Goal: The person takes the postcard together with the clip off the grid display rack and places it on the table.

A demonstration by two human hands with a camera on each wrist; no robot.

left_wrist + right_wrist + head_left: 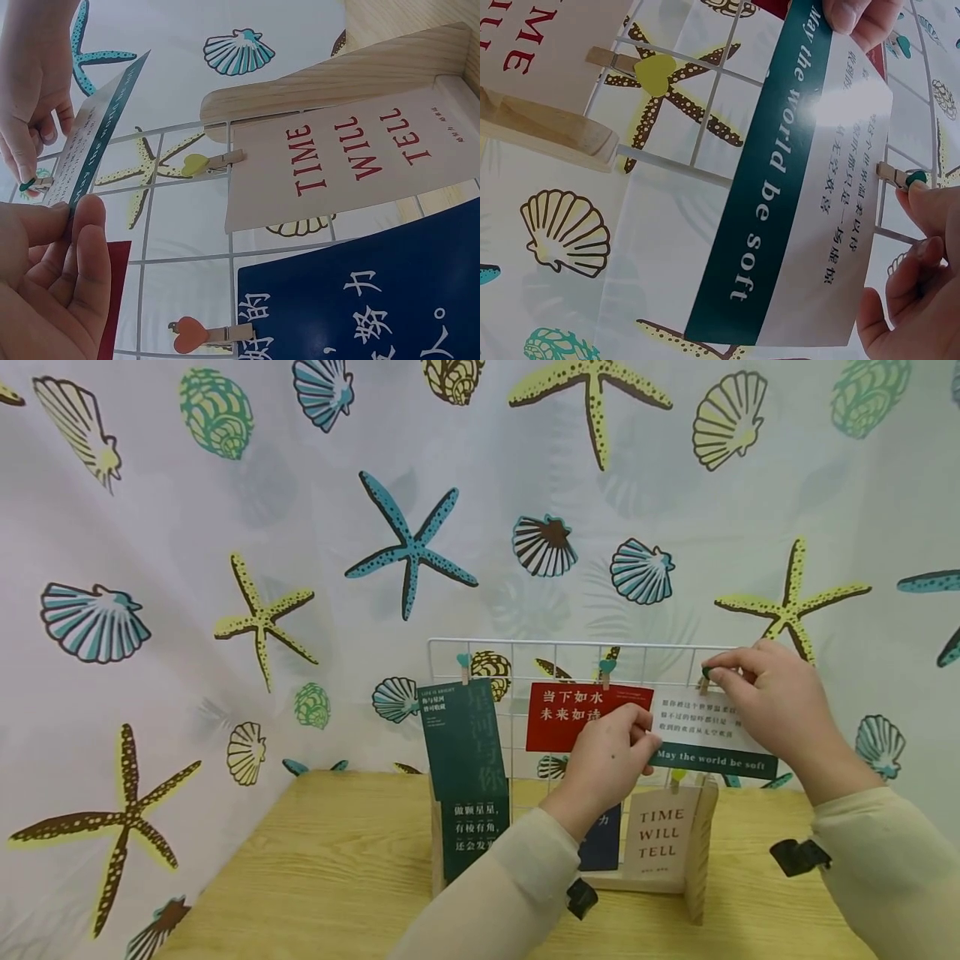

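"May the world be soft" card (pixel 712 735) sat at the right end of the white wire grid (pixel 570 647), the left hand (pixel 611 760) pinching its left edge to keep it level while the right hand (pixel 780 702) pinched the little green-tipped clip (pixel 705 675) at its top, apparently so the card could hang from the top wire. Left of it hung a red card (pixel 570 717) and a dark green card (pixel 465 743), each on its own clip; nearer below, the "TIME WILL TELL" card (pixel 660 839) and a navy card (pixel 603 847) crowded the lower row between the wooden feet (pixel 701 852) on the table (pixel 337 860).
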